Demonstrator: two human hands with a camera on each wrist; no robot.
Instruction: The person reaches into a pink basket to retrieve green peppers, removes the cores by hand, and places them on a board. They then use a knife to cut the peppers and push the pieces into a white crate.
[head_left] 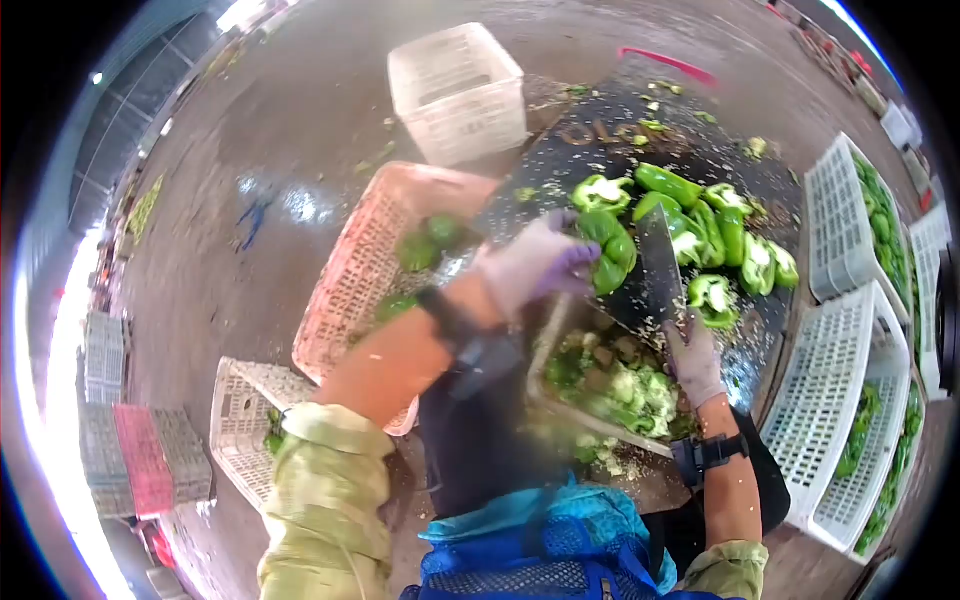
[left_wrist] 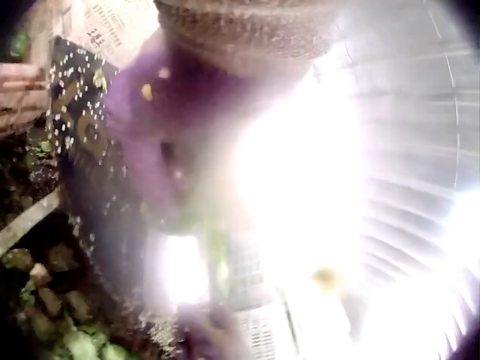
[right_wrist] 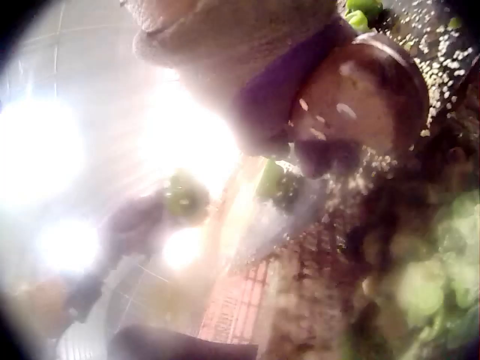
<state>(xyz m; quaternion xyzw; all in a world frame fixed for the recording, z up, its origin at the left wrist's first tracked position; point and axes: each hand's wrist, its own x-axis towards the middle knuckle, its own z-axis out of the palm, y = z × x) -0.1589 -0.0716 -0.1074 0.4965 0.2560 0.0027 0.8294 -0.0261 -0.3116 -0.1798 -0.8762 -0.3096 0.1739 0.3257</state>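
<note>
In the head view my gloved left hand (head_left: pixel 540 262) holds a green pepper (head_left: pixel 610 250) at the dark board's edge, its fingers curled round the pepper's left side. My gloved right hand (head_left: pixel 694 355) grips the handle of a wide knife (head_left: pixel 660 262), whose blade points away over the board. Several cut and whole green peppers (head_left: pixel 732 232) lie just beyond the blade. The right wrist view shows the right hand (right_wrist: pixel 255 67) round the rounded handle end (right_wrist: pixel 367 90). Glare washes out much of the left hand (left_wrist: pixel 180 105) in the left wrist view.
Below the board (head_left: pixel 560 150) stands a bin (head_left: pixel 537 370) of pepper cores and scraps. A pink crate (head_left: pixel 340 250) with peppers is at the left, a white crate (head_left: pixel 460 130) beyond it. White crates (head_left: pixel 825 400) of green peppers line the right side. Seeds litter the board.
</note>
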